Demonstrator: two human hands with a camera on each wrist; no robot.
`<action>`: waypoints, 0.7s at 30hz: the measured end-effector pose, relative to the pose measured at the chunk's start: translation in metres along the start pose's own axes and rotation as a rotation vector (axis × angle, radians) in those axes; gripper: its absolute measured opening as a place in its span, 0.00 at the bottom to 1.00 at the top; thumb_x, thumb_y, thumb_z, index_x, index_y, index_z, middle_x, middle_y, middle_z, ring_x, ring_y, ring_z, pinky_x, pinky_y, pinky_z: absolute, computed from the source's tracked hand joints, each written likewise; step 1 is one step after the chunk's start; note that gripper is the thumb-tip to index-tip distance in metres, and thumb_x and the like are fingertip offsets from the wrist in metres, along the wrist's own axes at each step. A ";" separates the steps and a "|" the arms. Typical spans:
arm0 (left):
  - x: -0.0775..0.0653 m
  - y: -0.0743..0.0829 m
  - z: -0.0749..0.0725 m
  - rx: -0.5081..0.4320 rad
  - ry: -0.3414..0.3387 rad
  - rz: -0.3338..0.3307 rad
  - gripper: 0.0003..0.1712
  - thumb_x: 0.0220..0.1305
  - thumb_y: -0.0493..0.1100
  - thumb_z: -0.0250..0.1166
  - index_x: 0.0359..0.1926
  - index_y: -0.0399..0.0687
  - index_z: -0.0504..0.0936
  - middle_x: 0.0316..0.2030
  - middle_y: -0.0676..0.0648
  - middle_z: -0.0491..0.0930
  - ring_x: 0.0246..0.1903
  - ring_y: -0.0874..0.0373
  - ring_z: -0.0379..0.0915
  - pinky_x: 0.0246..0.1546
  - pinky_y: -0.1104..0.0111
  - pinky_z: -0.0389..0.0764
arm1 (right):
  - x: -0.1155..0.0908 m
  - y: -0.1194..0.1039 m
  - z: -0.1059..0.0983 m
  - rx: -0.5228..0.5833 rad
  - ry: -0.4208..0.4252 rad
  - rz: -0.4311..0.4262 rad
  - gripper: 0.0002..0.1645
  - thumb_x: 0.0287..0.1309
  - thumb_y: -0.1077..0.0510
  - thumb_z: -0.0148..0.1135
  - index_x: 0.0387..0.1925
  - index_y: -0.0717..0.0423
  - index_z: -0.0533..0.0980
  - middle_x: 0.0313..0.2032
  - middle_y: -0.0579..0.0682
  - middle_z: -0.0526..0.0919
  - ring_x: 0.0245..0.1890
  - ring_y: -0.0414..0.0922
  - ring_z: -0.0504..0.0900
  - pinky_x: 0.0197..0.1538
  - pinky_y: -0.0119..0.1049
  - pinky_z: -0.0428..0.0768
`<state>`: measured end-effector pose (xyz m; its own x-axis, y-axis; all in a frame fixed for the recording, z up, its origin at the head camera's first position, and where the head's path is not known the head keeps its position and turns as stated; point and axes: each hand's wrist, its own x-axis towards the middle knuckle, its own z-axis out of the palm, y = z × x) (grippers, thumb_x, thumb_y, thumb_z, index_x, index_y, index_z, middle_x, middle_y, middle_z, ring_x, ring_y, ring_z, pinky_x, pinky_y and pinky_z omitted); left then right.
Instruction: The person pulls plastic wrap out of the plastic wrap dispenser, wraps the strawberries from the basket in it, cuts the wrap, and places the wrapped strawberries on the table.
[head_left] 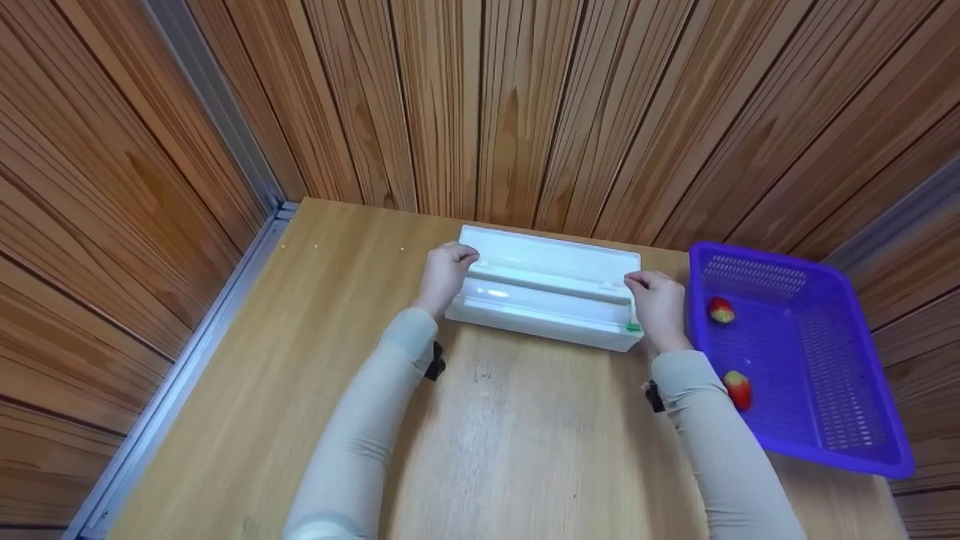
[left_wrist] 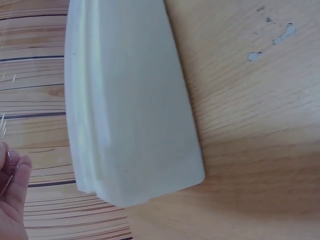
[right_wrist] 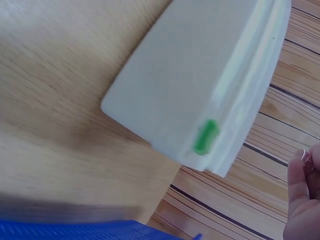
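Observation:
A white cling film dispenser point(head_left: 536, 331) stands on the table with its lid point(head_left: 555, 251) raised at the back. Inside lies a shiny roll point(head_left: 540, 300), and a small green piece point(right_wrist: 206, 137) sits at the right end of its front edge. My left hand point(head_left: 444, 279), above the dispenser's left end, pinches the clear cling film point(left_wrist: 3, 125) between thumb and fingers. At the right end my right hand point(head_left: 661, 306) pinches the film's other corner. Being transparent, the film shows only as faint glints, so its full extent cannot be made out.
On the right stands a purple plastic basket point(head_left: 874, 360) holding two strawberries, one farther back point(head_left: 721, 310) and one nearer point(head_left: 738, 390). Wood-panelled walls point(head_left: 510, 112) close off the back and sides of the wooden table point(head_left: 510, 442).

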<state>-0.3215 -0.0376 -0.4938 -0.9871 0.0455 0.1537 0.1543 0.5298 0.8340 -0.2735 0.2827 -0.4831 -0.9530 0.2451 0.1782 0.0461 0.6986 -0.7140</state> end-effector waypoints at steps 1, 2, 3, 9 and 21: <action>0.000 0.001 -0.002 -0.004 0.005 0.002 0.08 0.57 0.42 0.57 0.33 0.49 0.83 0.34 0.52 0.80 0.38 0.61 0.75 0.40 0.72 0.76 | -0.001 -0.002 -0.001 -0.010 0.002 -0.015 0.13 0.56 0.54 0.53 0.37 0.57 0.79 0.39 0.53 0.82 0.39 0.46 0.78 0.44 0.40 0.76; -0.001 0.001 -0.004 -0.008 0.013 0.009 0.08 0.57 0.42 0.58 0.33 0.48 0.83 0.34 0.51 0.80 0.37 0.60 0.75 0.40 0.72 0.76 | -0.001 -0.003 -0.001 -0.015 0.003 -0.026 0.13 0.56 0.54 0.53 0.37 0.56 0.79 0.39 0.53 0.82 0.39 0.46 0.78 0.43 0.40 0.76; -0.001 0.002 -0.006 -0.009 0.019 0.013 0.08 0.57 0.42 0.58 0.33 0.48 0.83 0.33 0.51 0.80 0.36 0.60 0.75 0.39 0.72 0.76 | -0.002 -0.005 -0.002 -0.017 0.001 -0.034 0.14 0.57 0.53 0.53 0.37 0.56 0.79 0.39 0.53 0.82 0.39 0.46 0.78 0.43 0.40 0.76; -0.004 0.011 -0.016 0.006 0.025 0.055 0.09 0.57 0.42 0.57 0.33 0.48 0.83 0.31 0.51 0.79 0.33 0.61 0.74 0.35 0.73 0.76 | -0.002 -0.014 -0.011 -0.007 -0.015 -0.015 0.13 0.57 0.52 0.52 0.38 0.53 0.79 0.40 0.51 0.81 0.40 0.44 0.77 0.43 0.38 0.76; -0.003 0.035 -0.031 0.012 0.030 0.067 0.09 0.58 0.43 0.57 0.36 0.49 0.83 0.33 0.49 0.80 0.34 0.61 0.75 0.36 0.74 0.76 | -0.003 -0.031 -0.034 0.003 0.022 -0.041 0.14 0.58 0.52 0.51 0.38 0.53 0.79 0.39 0.51 0.82 0.37 0.42 0.77 0.39 0.31 0.75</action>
<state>-0.3119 -0.0450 -0.4486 -0.9727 0.0555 0.2252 0.2193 0.5365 0.8149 -0.2621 0.2835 -0.4383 -0.9472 0.2308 0.2224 0.0058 0.7062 -0.7080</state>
